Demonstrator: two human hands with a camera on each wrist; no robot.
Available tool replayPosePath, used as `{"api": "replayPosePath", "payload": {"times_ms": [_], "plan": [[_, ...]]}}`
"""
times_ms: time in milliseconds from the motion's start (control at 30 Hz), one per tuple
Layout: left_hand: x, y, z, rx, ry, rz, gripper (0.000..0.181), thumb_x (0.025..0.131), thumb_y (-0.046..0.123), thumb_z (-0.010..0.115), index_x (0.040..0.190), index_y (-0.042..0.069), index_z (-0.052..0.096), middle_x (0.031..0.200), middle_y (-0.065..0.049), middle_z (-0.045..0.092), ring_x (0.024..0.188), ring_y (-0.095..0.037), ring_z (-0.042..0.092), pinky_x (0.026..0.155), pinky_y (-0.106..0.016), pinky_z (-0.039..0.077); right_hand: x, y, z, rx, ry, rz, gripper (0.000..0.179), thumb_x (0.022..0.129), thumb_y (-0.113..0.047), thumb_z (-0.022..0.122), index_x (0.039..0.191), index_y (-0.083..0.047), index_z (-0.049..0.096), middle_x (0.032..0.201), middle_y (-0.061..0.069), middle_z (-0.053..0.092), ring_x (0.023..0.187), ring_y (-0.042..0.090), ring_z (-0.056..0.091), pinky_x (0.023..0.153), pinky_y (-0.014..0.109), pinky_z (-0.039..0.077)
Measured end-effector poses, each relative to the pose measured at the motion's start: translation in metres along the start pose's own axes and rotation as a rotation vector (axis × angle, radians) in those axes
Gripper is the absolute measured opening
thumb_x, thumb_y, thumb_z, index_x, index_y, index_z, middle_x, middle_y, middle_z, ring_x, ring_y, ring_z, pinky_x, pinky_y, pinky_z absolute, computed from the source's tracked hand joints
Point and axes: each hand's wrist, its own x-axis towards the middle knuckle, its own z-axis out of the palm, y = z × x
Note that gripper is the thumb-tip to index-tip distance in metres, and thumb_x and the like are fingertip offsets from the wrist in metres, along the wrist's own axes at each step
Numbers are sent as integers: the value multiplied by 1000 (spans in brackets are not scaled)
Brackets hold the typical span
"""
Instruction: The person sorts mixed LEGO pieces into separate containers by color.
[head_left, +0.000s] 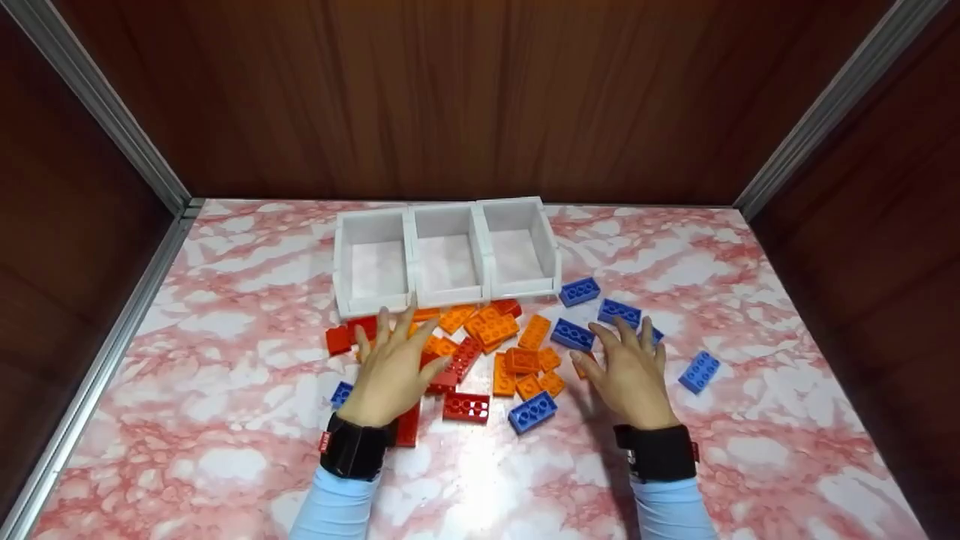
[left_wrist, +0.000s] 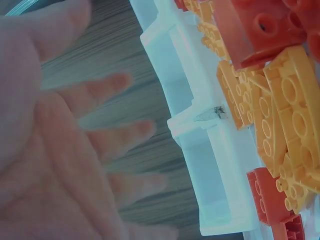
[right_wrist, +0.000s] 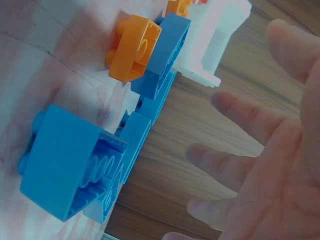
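Note:
In the head view my left hand (head_left: 390, 375) hovers with spread fingers over red and orange toy bricks; several bricks behind it are partly covered. Its palm and loose fingers show nothing held in the left wrist view, beside orange bricks (left_wrist: 267, 125) and a red brick (left_wrist: 260, 30). My right hand (head_left: 634, 375) is likewise spread above blue bricks (head_left: 572, 334) on the right. The right wrist view shows its bare palm, with a large blue brick (right_wrist: 65, 160) and an orange brick (right_wrist: 132, 47) on the table beyond.
Three joined white bins (head_left: 446, 259) stand behind the bricks, with nothing inside. A blue brick (head_left: 700, 372) lies apart at the right, another blue brick (head_left: 532, 412) nearer the front. Wood-grain walls (head_left: 465, 97) enclose the marbled table (head_left: 225, 465) at the back and sides.

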Motion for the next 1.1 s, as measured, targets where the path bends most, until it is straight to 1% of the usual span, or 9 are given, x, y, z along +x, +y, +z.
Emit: {"api": "replayPosePath", "payload": {"times_ms": [100, 167, 300, 367, 433, 567, 733, 900, 1100], "plan": [[-2, 1, 0, -55, -19, 27, 58, 95, 41, 64, 146, 16, 50, 155, -19, 34, 143, -49, 22, 110, -71, 9, -1, -1, 0, 44, 50, -47, 47, 95, -35, 66, 131, -6, 63, 139, 25, 52, 134, 52, 35, 106, 68, 26], [-2, 1, 0, -76, -19, 63, 55, 94, 36, 67, 143, 14, 54, 150, -19, 42, 140, -45, 31, 112, -66, 17, 0, -3, -1, 85, 84, -74, 39, 95, -28, 68, 125, -4, 67, 129, 23, 60, 120, 45, 52, 98, 60, 41], [0, 2, 1, -105, -26, 132, 52, 92, 30, 72, 138, 11, 58, 141, -17, 53, 131, -36, 47, 110, -56, 32, 0, -7, -1, 164, 111, -91, 28, 93, -18, 71, 117, -4, 71, 113, 17, 69, 98, 33, 65, 83, 49, 52], [0, 2, 2, -113, -25, 150, 51, 90, 27, 75, 135, 10, 60, 134, -15, 59, 125, -32, 53, 106, -51, 39, 0, -9, -1, 184, 116, -107, 24, 92, -13, 71, 113, -3, 73, 106, 14, 72, 92, 30, 67, 79, 46, 54], [0, 2, 3, -123, -31, 156, 48, 88, 25, 77, 131, 9, 63, 128, -12, 63, 119, -30, 57, 102, -47, 44, 0, -12, -1, 203, 116, -120, 19, 91, -10, 71, 109, -3, 74, 97, 12, 73, 84, 26, 68, 74, 43, 55], [-1, 1, 7, -129, -69, 142, 40, 84, 20, 80, 121, 8, 69, 119, -10, 68, 111, -30, 60, 98, -45, 46, -1, -17, -1, 208, 125, -144, 12, 90, -7, 72, 100, -4, 76, 86, 7, 73, 73, 19, 66, 66, 38, 55], [-1, 0, 12, -76, -98, 126, 32, 82, 14, 81, 112, 8, 74, 109, -10, 70, 103, -31, 62, 94, -46, 48, -3, -23, 0, 201, 141, -193, 8, 89, -6, 73, 95, -3, 77, 84, 7, 73, 72, 19, 67, 65, 35, 56], [-2, -2, 15, -39, -93, 132, 30, 77, 7, 83, 106, 7, 75, 104, -9, 70, 100, -31, 62, 92, -45, 48, -5, -29, 0, 199, 160, -255, 8, 87, -5, 75, 94, -2, 77, 83, 8, 73, 70, 18, 68, 63, 32, 56], [-4, -4, 19, -11, -79, 139, 31, 74, 0, 83, 104, 7, 76, 98, -7, 68, 95, -29, 61, 89, -44, 49, -5, -35, -3, 201, 180, -295, 10, 86, -4, 75, 95, -2, 77, 86, 9, 74, 71, 18, 68, 64, 32, 57]]}}
